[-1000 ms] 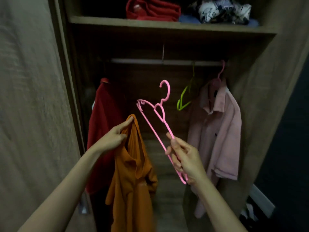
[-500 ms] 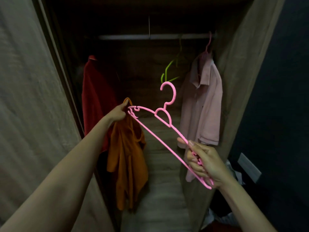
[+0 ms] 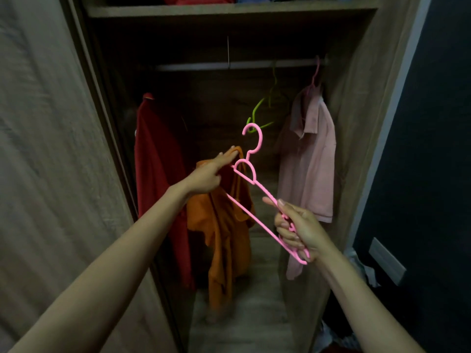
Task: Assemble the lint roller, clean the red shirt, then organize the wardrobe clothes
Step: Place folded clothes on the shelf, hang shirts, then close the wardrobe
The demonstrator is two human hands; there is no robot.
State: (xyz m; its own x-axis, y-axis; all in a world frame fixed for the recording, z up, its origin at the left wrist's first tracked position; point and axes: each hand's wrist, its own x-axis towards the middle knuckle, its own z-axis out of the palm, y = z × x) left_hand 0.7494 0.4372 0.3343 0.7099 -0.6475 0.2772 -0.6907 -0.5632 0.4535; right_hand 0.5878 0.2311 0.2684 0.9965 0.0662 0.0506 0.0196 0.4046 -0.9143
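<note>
Inside the open wardrobe, my left hand holds the orange shirt up by its collar. A pink plastic hanger is gripped at its lower end by my right hand, tilted with its hook pointing up. The hanger's upper arm reaches into the orange shirt's neck opening beside my left fingers. At the left the red shirt hangs in shadow. A pink polo shirt hangs at the right on its own pink hanger.
A clothes rail crosses the wardrobe, with an empty green hanger on it. Above it, a shelf carries folded clothes. The wooden door stands at the left. Loose clothes lie on the floor at the lower right.
The hanger's upper end has gone into the orange shirt's collar, and my left hand has shifted its hold on the collar. The view has tilted up, so the shelf shows again.
</note>
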